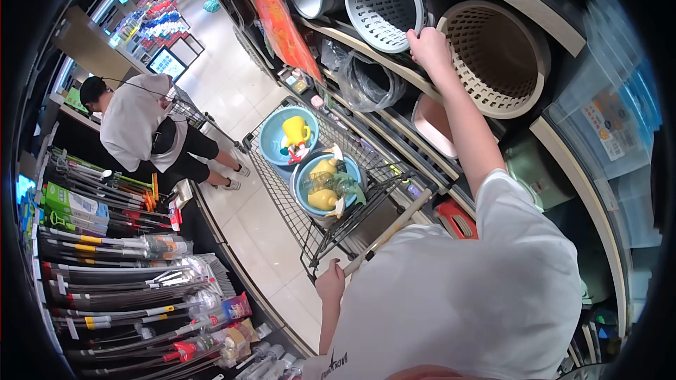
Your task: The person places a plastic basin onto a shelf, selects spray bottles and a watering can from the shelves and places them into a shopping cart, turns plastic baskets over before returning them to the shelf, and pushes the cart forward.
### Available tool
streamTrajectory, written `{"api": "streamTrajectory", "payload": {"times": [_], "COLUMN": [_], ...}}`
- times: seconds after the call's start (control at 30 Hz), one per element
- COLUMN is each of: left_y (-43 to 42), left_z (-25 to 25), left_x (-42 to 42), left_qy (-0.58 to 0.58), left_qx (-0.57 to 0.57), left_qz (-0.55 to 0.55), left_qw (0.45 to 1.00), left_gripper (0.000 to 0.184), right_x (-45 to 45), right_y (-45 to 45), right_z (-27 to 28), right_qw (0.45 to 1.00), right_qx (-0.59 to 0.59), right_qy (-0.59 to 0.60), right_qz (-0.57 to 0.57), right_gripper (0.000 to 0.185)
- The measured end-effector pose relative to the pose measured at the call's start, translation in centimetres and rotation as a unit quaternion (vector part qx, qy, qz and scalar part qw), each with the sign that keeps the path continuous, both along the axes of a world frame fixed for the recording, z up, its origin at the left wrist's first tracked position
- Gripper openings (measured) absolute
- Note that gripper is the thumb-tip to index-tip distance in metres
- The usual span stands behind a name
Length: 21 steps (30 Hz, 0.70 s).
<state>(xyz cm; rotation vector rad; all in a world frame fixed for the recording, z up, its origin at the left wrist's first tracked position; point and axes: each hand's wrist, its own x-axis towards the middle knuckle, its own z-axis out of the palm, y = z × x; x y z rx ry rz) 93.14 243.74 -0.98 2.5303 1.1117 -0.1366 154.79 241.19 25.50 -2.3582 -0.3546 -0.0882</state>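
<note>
the right arm (465, 116) is stretched toward eleven o'clock, with its elbow almost straight, and the right grip (428, 49) is closed. the left grip (329, 281) is lower, fingers curled, its forearm (329, 327) pointing to twelve o'clock.

The right grip (429, 51) held the rim of a pale grey slotted basket (373, 3) on the shelf (398, 69).
The left grip (330, 281) rested at the end of the cart handle (394, 231). A larger beige basket (466, 46) stood just beside the grey one (also slotted). Inside the shopping cart (276, 200), a light blue basin (270, 142) held a yellow container (294, 129); a second blue basin (303, 200) held yellow bottles (322, 199). Across the aisle, another person (134, 123) in a dark cap stood near long-handled tools (120, 285).
</note>
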Motion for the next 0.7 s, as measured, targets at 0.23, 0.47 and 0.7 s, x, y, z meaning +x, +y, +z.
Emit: {"api": "streamTrajectory", "payload": {"times": [0.23, 0.47, 0.7], "left_y": [-0.3, -0.8, -1.0], "left_z": [0.4, 0.6, 0.2], "left_x": [0.4, 0.6, 0.6], "left_qy": [0.024, 0.015, -0.007], "left_qx": [0.004, 0.007, 0.022], "left_qz": [0.021, 0.034, 0.035], "left_qw": [0.999, 0.999, 0.999], "left_gripper": [0.021, 0.019, 0.02], "right_x": [0.8, -1.2, 3.6], "right_y": [-0.1, 0.4, 1.8], "right_z": [-1.3, 0.4, -3.0], "right_qw": [0.994, 0.995, 0.986], "right_qx": [0.038, 0.015, 0.018], "right_qy": [-0.099, -0.09, -0.162], "right_qz": [0.002, -0.033, -0.025], "right_gripper": [0.051, 0.052, 0.05]}}
